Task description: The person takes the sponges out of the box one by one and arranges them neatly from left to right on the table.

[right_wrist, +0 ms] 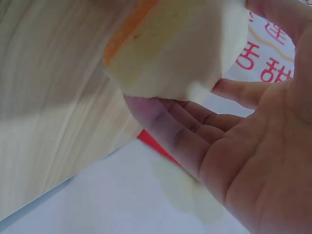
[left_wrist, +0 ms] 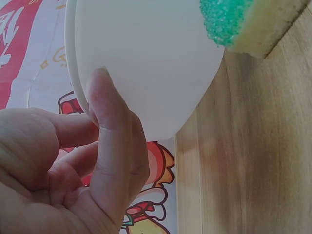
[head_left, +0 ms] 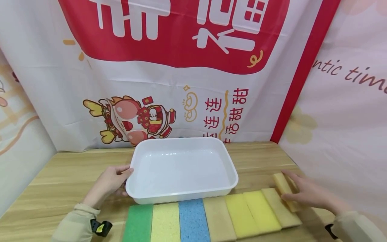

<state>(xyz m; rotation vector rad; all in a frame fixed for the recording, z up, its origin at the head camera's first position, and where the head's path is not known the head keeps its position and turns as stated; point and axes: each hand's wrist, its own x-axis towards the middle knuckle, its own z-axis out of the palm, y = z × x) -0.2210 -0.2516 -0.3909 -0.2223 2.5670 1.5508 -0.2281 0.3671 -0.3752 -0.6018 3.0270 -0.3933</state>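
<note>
A white rectangular plastic tray [head_left: 181,196] sits on the wooden table. My left hand [head_left: 113,181] grips its left end, the thumb at the rim and the other fingers beside and under the wall; in the left wrist view the hand [left_wrist: 107,151] pinches the tray wall [left_wrist: 151,73]. At the far right, my right hand [head_left: 311,193] holds a pale yellow sponge [head_left: 282,186] between thumb and fingers, tilted up at the end of a row of sponges. The right wrist view shows the sponge [right_wrist: 180,63] against the fingers of the hand [right_wrist: 243,146], an orange layer along one side.
Along the tray's front lies a row of flat sponges: green [head_left: 138,222], pale yellow [head_left: 165,222], blue [head_left: 193,218], beige [head_left: 219,218], yellow [head_left: 261,211] and another beige one [head_left: 281,208]. A printed cloth [head_left: 169,77] hangs behind the table [head_left: 78,168].
</note>
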